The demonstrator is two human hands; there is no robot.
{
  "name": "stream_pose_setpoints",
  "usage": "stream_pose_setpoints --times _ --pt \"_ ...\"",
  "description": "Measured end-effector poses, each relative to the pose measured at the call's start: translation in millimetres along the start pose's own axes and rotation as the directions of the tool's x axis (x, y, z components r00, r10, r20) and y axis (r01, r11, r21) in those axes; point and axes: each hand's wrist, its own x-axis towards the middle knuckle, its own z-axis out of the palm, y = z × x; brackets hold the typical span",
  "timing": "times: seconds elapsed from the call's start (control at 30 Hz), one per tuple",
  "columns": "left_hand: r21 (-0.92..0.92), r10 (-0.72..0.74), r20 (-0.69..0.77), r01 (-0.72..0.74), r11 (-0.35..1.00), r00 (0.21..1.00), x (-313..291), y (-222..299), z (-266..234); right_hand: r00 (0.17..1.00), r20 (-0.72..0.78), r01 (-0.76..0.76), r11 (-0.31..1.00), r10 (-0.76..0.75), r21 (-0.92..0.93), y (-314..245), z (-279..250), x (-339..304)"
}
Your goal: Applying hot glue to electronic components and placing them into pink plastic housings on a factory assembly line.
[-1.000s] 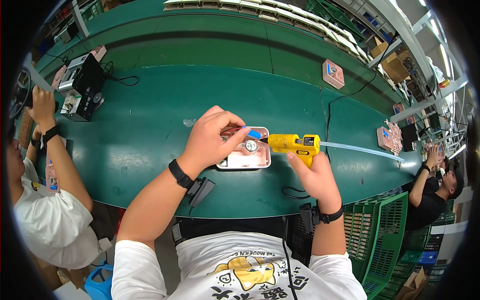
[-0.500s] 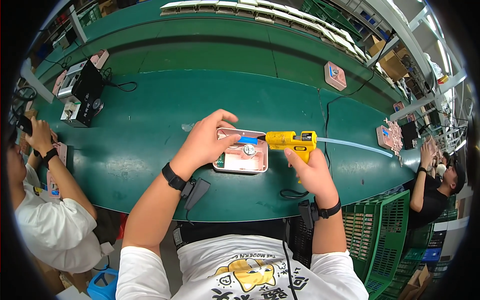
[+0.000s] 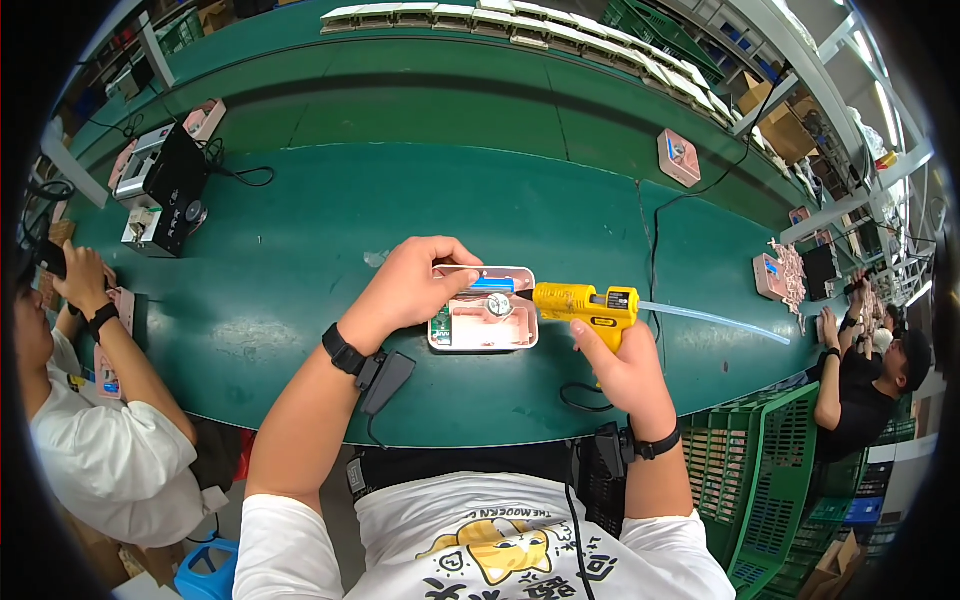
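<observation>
A pink, white-rimmed plastic housing (image 3: 482, 338) lies open-side up on the bench in front of me. My left hand (image 3: 405, 290) grips its upper left corner, fingers at the far rim and thumb reaching inside against a blue cylindrical battery (image 3: 492, 285). Also in the housing are a round silvery part (image 3: 498, 305) and a green circuit board (image 3: 442, 326) at the left end. My right hand (image 3: 630, 370) is wrapped round a yellow hot glue gun (image 3: 575, 300). Its dark nozzle points left, at the battery's right end; a long clear glue stick (image 3: 710, 318) sticks out behind.
A black machine (image 3: 165, 190) stands at the left. Similar pink housings (image 3: 679, 158) sit on the green belt (image 3: 430, 105) beyond the bench. A black cable (image 3: 655, 230) runs along the right. Co-workers sit on both sides. Green crates (image 3: 750, 480) stand at my lower right.
Both hands, the housing and the glue gun have shifted slightly toward me. The pink housing on the far belt has moved a little right. The right co-worker's arms have moved.
</observation>
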Motion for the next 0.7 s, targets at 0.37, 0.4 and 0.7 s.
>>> stream_pose_setpoints --times 0.37,0.4,0.7 --pt "0.125 0.065 0.044 -0.07 0.99 0.997 -4.5 -10.5 -3.3 0.999 0.028 0.047 0.985 -0.043 -0.168 -15.1 1.9 -0.8" --pt "0.198 0.078 0.068 -0.09 0.976 0.995 -5.3 -12.2 -4.8 0.999 0.024 0.031 0.993 -0.028 -0.111 -18.1 4.1 -1.1" --pt "0.294 0.138 0.18 -0.187 0.937 0.974 -12.6 -3.5 -10.7 0.98 0.186 0.079 0.996 -0.069 -0.046 -30.7 30.6 23.3"
